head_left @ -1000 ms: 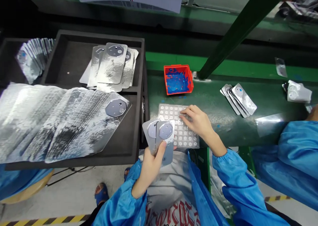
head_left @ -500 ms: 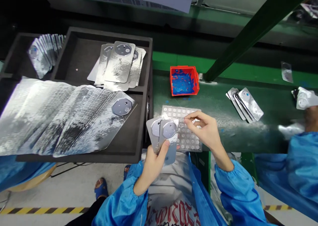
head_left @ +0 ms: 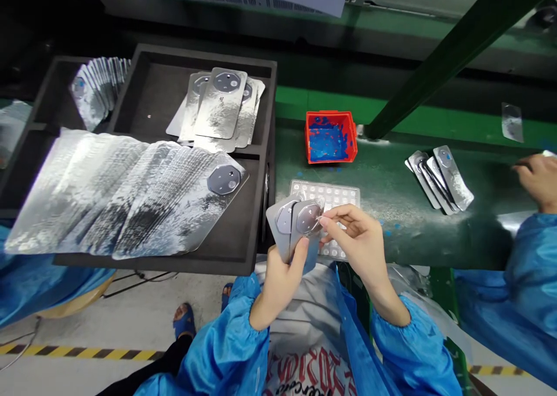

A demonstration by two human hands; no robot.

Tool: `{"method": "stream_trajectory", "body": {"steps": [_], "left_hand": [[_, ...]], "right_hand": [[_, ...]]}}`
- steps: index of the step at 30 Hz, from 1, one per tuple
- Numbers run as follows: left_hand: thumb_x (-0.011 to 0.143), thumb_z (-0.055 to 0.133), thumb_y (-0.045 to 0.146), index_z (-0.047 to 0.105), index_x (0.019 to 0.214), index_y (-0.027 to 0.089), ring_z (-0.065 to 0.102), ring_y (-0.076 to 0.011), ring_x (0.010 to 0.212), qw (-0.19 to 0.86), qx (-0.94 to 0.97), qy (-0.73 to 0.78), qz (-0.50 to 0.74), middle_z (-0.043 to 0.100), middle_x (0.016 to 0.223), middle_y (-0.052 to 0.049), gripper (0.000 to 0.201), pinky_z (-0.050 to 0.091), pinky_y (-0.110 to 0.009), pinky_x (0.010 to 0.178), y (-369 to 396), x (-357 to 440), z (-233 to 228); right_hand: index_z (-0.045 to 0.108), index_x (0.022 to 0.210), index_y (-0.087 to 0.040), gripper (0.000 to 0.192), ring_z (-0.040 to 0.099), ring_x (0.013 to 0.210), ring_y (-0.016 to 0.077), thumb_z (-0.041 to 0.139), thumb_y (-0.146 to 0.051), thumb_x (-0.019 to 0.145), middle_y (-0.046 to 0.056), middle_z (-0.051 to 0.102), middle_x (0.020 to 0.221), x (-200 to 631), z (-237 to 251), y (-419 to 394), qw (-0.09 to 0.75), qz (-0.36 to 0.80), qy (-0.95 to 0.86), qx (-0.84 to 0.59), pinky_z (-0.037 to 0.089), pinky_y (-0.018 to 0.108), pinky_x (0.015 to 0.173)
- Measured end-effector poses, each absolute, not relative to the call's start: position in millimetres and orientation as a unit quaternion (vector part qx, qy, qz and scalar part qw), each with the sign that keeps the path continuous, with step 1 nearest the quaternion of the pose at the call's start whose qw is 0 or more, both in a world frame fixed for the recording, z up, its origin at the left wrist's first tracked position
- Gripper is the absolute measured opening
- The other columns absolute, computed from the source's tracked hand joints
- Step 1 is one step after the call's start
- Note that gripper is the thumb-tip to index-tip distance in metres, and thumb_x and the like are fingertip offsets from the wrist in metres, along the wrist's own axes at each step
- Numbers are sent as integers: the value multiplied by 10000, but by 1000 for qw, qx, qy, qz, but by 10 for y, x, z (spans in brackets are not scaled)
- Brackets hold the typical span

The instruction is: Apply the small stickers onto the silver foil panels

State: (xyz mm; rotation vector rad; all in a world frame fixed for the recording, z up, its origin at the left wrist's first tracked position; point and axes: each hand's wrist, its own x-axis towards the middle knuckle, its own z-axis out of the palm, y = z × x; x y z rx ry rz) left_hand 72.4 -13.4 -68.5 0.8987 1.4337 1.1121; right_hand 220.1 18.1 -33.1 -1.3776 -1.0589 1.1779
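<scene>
My left hand (head_left: 278, 283) grips a small fan of silver phone back covers (head_left: 308, 219), its thumb lying over the front one. Each shows a dark octagonal camera area near the top. My right hand (head_left: 357, 233) is closed in a pinch at the right edge of the front cover's camera area. A tiny, shiny bit shows at those fingertips, too small to name. Under and behind the covers lies a clear tray (head_left: 348, 195) with rows of small round parts, partly hidden by both hands and the covers.
A red bin (head_left: 353, 143) with blue bits stands behind the tray. To the left, a black compartment tray (head_left: 235, 242) holds a long row of covers (head_left: 130, 198) and stacked covers (head_left: 221, 108). More covers (head_left: 452, 175) lie right, near a green post (head_left: 418, 88) and another person's hand (head_left: 539, 181).
My right hand has come from above the clear tray to the front cover's camera area. The covers in my left hand are slightly more tilted. The view has shifted a little.
</scene>
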Motion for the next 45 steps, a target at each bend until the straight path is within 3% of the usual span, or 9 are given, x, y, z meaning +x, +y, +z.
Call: {"method": "stream_trajectory", "body": {"steps": [7, 12, 19, 26, 30, 32, 35, 39, 45], "left_hand": [[947, 681, 320, 847, 916, 180, 861, -271, 933, 497, 463, 550, 486, 888, 956, -108, 219, 665, -315, 889, -163, 732, -746], [972, 683, 384, 863, 1025, 174, 852, -306, 1045, 473, 485, 554, 483, 885, 1063, -142, 282, 663, -370, 974, -186, 745, -781], [974, 688, 437, 862, 973, 187, 859, -314, 1007, 454, 498, 553, 489, 886, 1021, -145, 305, 686, -371, 907, -190, 743, -817], [916, 749, 478, 850, 919, 197, 864, -303, 937, 461, 483, 561, 489, 886, 955, -130, 299, 693, -365, 872, -210, 709, -856], [816, 833, 533, 826, 875, 187, 858, -312, 894, 509, 417, 581, 478, 882, 925, -125, 351, 698, -380, 836, -189, 696, -790], [756, 871, 602, 810, 870, 173, 854, -323, 896, 538, 349, 612, 462, 879, 933, -138, 448, 696, -379, 799, -189, 701, -775], [729, 846, 757, 799, 916, 159, 851, -318, 850, 594, 218, 631, 449, 870, 906, -146, 627, 688, -363, 725, -232, 729, -799], [742, 779, 875, 815, 1027, 143, 815, -295, 645, 729, 180, 491, 442, 854, 838, -132, 786, 671, -381, 606, -333, 822, -862], [708, 821, 876, 798, 1025, 152, 818, -289, 642, 751, 179, 460, 439, 859, 847, -116, 791, 676, -381, 605, -379, 874, -781]], "right_hand": [[780, 804, -219, 169, 678, 550, 125, 886, -350, 820, 21, 812, 816, 2088, -358, 142, 525, 455, -422, -582, 671, 265, 537], [784, 812, -217, 214, 708, 576, 145, 906, -393, 810, 38, 830, 842, 2111, -361, 138, 521, 461, -413, -588, 685, 292, 571], [762, 800, -222, 317, 712, 598, 161, 930, -491, 798, 36, 813, 807, 2113, -357, 115, 515, 479, -407, -583, 685, 320, 600], [640, 782, -233, 438, 608, 554, 127, 934, -559, 782, -30, 668, 696, 2195, -367, 147, 477, 511, -430, -572, 562, 263, 509], [718, 897, -242, 300, 681, 701, 167, 903, -465, 819, -2, 720, 831, 2317, -265, 212, 431, 470, -530, -559, 583, 278, 573], [733, 840, -235, 210, 683, 712, 166, 865, -396, 865, 11, 751, 855, 2362, -164, 240, 420, 398, -576, -577, 579, 282, 607], [709, 820, -230, 216, 625, 594, 135, 845, -384, 888, -7, 736, 758, 2404, 5, 384, 499, 328, -547, -587, 524, 258, 523], [710, 870, -220, 313, 574, 515, 109, 920, -445, 812, -20, 717, 710, 2268, 164, 1002, 588, 369, -483, -534, 478, 227, 425], [699, 893, -172, 297, 715, 701, 130, 876, -410, 902, 10, 747, 817, 1507, 377, 2191, 501, 485, -526, -487, 593, 220, 578]]}}
